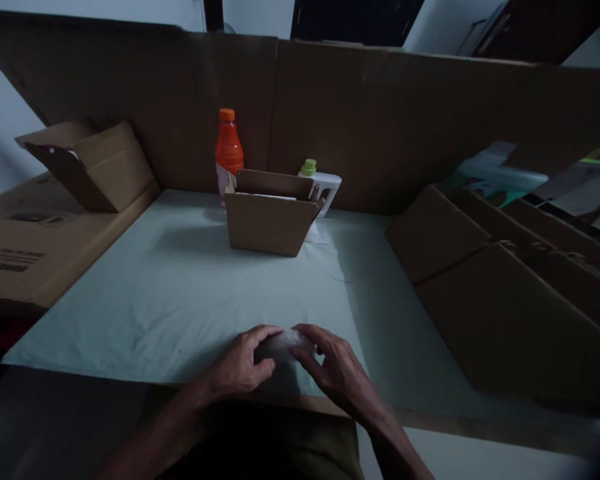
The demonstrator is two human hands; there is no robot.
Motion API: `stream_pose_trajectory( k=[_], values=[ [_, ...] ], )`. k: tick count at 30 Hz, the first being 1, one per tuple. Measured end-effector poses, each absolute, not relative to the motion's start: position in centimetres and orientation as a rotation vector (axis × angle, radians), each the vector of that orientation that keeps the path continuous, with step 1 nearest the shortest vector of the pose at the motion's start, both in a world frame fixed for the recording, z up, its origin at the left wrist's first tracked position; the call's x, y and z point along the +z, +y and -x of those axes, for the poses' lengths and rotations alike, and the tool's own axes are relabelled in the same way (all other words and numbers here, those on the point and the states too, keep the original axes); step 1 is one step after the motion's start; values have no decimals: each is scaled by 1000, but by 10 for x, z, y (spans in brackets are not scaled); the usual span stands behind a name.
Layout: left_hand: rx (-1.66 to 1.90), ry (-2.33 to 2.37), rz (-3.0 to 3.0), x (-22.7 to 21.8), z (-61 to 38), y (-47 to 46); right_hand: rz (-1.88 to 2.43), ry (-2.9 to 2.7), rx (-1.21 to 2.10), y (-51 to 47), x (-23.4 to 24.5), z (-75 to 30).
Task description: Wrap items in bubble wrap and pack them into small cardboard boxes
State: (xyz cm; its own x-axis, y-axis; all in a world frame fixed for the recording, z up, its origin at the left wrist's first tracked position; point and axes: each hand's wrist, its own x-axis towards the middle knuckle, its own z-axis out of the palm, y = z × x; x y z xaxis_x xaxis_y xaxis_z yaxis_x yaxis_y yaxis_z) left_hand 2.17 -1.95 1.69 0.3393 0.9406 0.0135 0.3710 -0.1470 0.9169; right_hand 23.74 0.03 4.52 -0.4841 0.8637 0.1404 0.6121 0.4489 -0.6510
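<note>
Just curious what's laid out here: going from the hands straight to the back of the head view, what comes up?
Left hand, right hand and the pale bundle they hold → open cardboard box → orange bottle → cardboard wall.

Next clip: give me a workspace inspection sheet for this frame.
Surface: pale sheet, lightly creased.
Job's things: small pale bundle at the near edge; contents unclear.
Clutter: open box mid-table; orange bottle and white bottle behind it.
Grippers: left hand and right hand both grip the bundle.
Cables: nothing seen.
Surroundings: cardboard wall behind; cartons left; flat cardboard right; dim light.
</note>
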Motion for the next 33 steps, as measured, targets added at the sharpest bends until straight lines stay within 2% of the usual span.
stream_pose_trajectory(
  k=[3,6,8,10,13,15,22,26,33],
  values=[
    [914,1287,-2006,36,-1,14,1303,-2212,761,16,56,-252],
    [1244,1509,-2299,69,15,74,1275,-2159,693,35,85,-267],
    [1420,1620,-2437,90,19,120,1257,-2086,538,49,112,-274],
    [1441,1736,-2501,103,19,159,1261,-1971,284,67,141,-277],
    [1346,1880,-2516,102,16,192,1248,-1852,-70,103,179,-274],
    [1361,1900,-2531,93,16,196,1211,-1896,-187,135,196,-266],
    [1530,1866,-2539,81,15,187,1160,-2601,-422,242,216,-223],
    [1511,1895,-2552,83,14,189,1180,-2905,-297,275,204,-206],
    [1551,1857,-2547,83,15,195,1275,-2981,10,297,175,-211]
  ],
)
